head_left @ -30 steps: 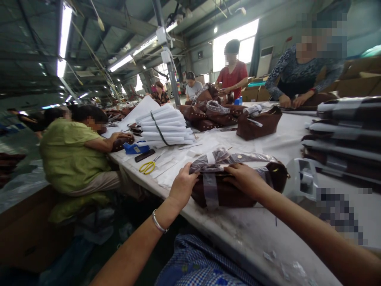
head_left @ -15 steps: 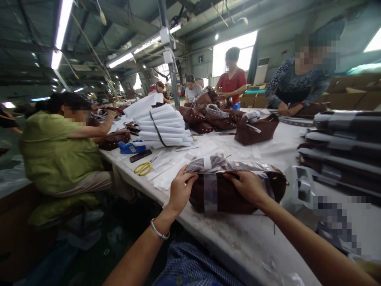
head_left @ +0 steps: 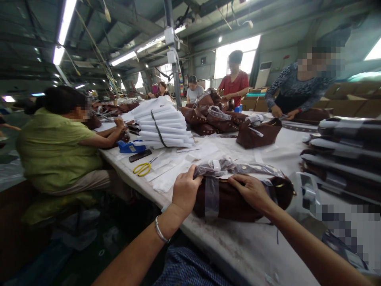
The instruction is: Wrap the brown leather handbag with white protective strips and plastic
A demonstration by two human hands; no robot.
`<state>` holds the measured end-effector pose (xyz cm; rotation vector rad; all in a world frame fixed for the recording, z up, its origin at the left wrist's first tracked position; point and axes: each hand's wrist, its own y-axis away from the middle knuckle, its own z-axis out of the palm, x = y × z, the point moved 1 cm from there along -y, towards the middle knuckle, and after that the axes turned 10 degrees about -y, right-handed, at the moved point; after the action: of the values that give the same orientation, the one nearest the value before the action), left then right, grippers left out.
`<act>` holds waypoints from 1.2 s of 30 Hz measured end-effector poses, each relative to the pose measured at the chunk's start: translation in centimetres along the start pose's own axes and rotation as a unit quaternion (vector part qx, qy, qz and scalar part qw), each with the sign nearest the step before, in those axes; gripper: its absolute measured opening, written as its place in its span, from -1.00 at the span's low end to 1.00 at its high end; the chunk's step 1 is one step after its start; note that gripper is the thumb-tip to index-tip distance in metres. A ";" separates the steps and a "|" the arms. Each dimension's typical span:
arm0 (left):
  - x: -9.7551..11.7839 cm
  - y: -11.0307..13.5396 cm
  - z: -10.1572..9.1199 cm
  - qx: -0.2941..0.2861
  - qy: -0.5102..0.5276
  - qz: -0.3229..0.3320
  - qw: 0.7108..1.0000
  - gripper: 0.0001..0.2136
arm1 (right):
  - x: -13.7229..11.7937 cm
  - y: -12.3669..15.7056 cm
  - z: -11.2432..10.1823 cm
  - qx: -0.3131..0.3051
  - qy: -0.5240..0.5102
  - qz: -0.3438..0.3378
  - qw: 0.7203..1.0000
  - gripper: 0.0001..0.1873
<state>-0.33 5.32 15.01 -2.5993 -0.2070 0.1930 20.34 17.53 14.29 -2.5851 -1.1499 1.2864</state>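
Note:
A dark brown handbag (head_left: 233,204) lies at the table's near edge, with a strip of clear tape (head_left: 212,200) down its front. My left hand (head_left: 186,191) grips its upper left corner, fingers closed at the plastic-wrapped handle (head_left: 216,166). Along the top edge, my right hand (head_left: 250,191) pinches the bag's rim near the middle, thumb pointing left. A studded strap (head_left: 260,169) under clear film runs behind the right hand. Just right of the bag stands a tape dispenser (head_left: 306,190), pale and partly see-through.
Yellow-handled scissors (head_left: 142,169), a dark phone-like object (head_left: 139,155) and a blue tape dispenser (head_left: 131,147) lie left. Bundled white sheets (head_left: 163,123) stand behind. More brown bags (head_left: 258,133) sit farther back; wrapped ones are stacked (head_left: 342,155) right. Several people work around the table (head_left: 285,155).
My left hand has shifted along the bag's upper left corner, its back turned more toward me. The bag sits slightly lower and farther right in view. My right hand stays on the top edge.

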 end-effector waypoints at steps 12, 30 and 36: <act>-1.1 0.4 0.8 0.039 0.078 -0.025 0.996 -0.88 | -0.1 0.8 0.2 0.029 0.150 -0.073 0.985 -0.62; -2.8 0.6 1.1 0.029 0.243 -0.083 0.966 -0.80 | 0.6 3.2 1.7 0.092 0.165 -0.274 0.943 -0.48; -3.6 1.1 2.1 0.036 0.340 -0.111 0.933 -0.81 | -0.9 2.6 1.7 0.020 0.230 -0.174 0.957 -0.42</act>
<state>-4.06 4.77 13.02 -2.3813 -0.2282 -0.7543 20.39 14.61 12.93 -2.3246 -1.3672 0.5878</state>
